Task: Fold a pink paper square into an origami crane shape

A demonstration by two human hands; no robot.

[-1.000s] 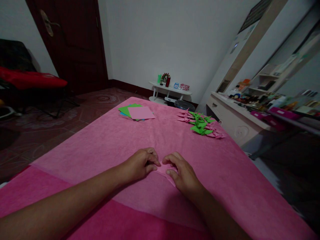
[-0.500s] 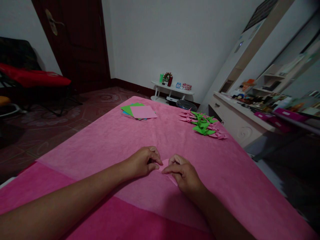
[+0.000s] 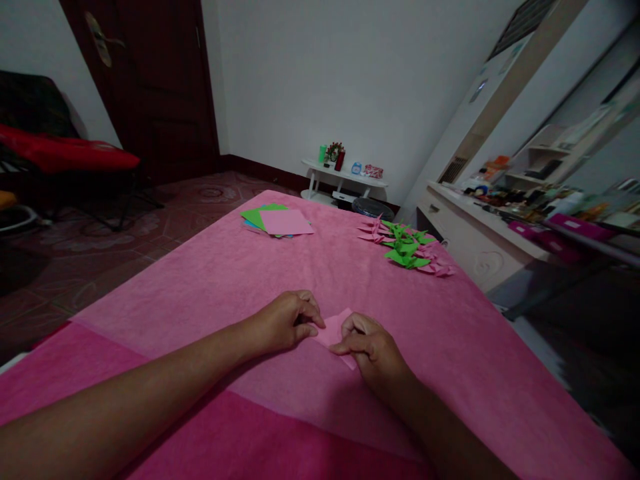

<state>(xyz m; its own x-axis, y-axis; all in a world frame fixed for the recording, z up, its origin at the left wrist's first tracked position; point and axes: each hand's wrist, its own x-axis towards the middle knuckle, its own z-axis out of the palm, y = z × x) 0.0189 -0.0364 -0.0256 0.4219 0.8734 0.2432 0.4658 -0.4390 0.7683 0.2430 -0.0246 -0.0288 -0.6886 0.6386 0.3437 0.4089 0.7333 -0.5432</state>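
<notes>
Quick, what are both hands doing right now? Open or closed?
Left hand: closed, fingertips pinching the pink paper.
Right hand: closed, pinching the same pink paper.

A home bedroom: pink-covered bed (image 3: 210,280), cluttered dresser (image 3: 475,247), wooden door (image 3: 145,87), tiled floor (image 3: 125,233)

The folded paper (image 3: 334,328) is pale pink, approx. same as the cloth (image 3: 210,280); cloth's near edge is darker magenta. Far edge: paper stack (image 3: 280,221) pink on top, green & blue under. Far right corner: paper figures (image 3: 405,248) pink & green.
</notes>
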